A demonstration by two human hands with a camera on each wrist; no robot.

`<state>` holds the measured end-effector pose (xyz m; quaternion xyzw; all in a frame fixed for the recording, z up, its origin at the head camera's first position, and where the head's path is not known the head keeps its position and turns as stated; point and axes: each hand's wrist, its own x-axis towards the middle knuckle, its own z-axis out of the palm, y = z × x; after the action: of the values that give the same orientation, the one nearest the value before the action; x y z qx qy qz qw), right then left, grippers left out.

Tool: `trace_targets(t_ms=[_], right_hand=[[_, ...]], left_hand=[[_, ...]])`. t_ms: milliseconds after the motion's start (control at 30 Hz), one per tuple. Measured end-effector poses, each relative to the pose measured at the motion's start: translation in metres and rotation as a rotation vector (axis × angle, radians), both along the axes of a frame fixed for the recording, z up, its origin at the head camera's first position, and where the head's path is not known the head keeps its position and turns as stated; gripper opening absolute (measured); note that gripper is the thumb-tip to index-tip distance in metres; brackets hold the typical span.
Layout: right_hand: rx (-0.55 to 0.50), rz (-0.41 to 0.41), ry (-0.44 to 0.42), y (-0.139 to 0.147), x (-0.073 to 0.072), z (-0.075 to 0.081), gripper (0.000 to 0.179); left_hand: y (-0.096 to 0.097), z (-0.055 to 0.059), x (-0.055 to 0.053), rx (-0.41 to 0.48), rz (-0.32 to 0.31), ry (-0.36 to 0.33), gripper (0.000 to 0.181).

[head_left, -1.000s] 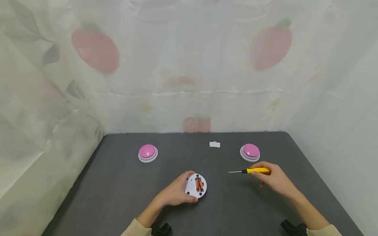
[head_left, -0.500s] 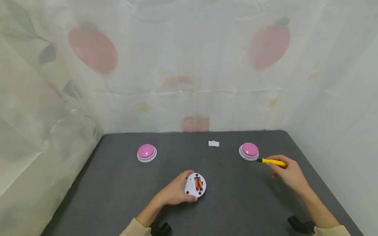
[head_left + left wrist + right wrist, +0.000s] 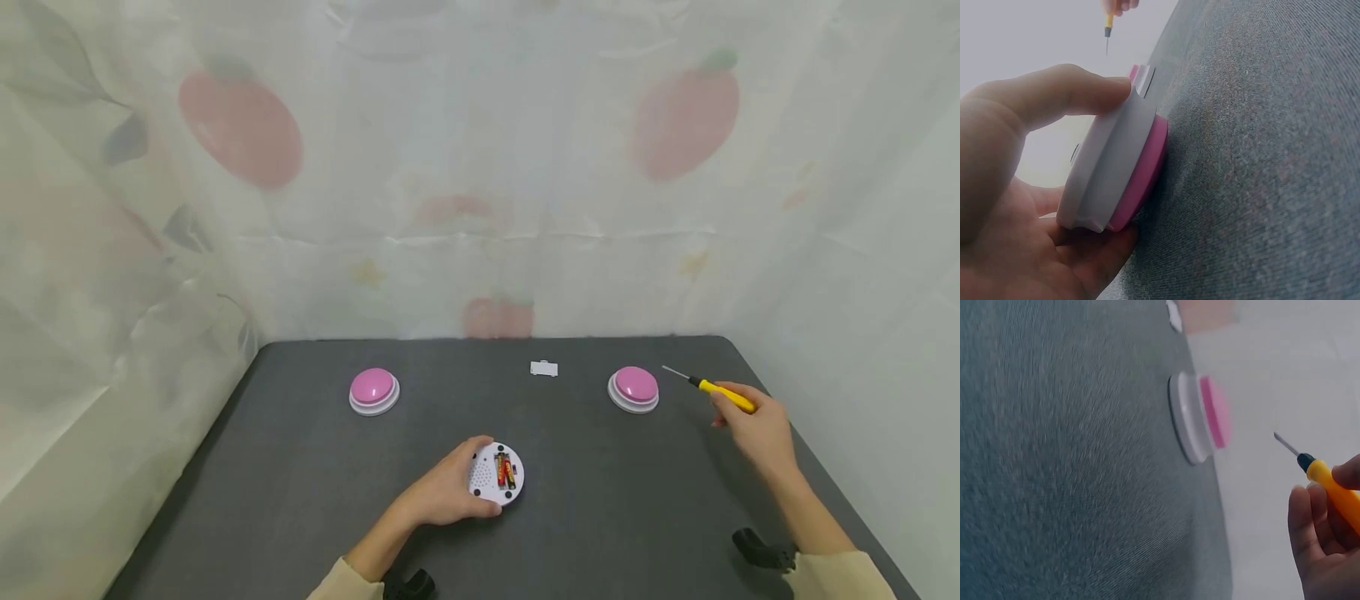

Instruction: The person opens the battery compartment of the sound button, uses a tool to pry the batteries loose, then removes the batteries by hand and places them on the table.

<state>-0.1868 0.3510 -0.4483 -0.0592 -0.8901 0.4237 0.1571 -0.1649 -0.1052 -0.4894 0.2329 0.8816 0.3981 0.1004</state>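
Note:
My left hand (image 3: 448, 492) grips a round white push-button (image 3: 486, 477) by its rim, underside up. Two red-and-black batteries (image 3: 505, 471) sit in its uncovered compartment. From the left wrist view, the button's pink dome (image 3: 1147, 175) faces down toward the table, thumb on one side of the white base and fingers on the other. My right hand (image 3: 759, 429) pinches a screwdriver (image 3: 731, 396) by its yellow handle, held above the table's right side. Its bare metal shaft (image 3: 1286, 443) points away to the upper left, beyond the right-hand pink button (image 3: 637, 384).
Another pink button (image 3: 372, 387) stands dome-up at the back left of the dark table (image 3: 315, 475). A small white battery cover (image 3: 543, 368) lies near the back edge. Patterned white curtains (image 3: 480, 167) enclose the table's back and sides.
My right hand has carried the screwdriver to the right and farther back, from beside the middle to past the right-hand button. My left hand and its button have stayed in place.

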Motion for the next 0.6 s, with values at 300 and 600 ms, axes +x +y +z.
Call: trace_targets(t_ms=[300, 600], right_hand=[[0.110, -0.063, -0.043, 0.011, -0.022, -0.018, 0.046], [0.186, -0.090, -0.126, 0.023, -0.034, -0.034, 0.042]], left_hand=[[0.002, 0.000, 0.000, -0.002, -0.001, 0.008, 0.091], [0.005, -0.001, 0.000, -0.002, -0.002, 0.016, 0.093]])
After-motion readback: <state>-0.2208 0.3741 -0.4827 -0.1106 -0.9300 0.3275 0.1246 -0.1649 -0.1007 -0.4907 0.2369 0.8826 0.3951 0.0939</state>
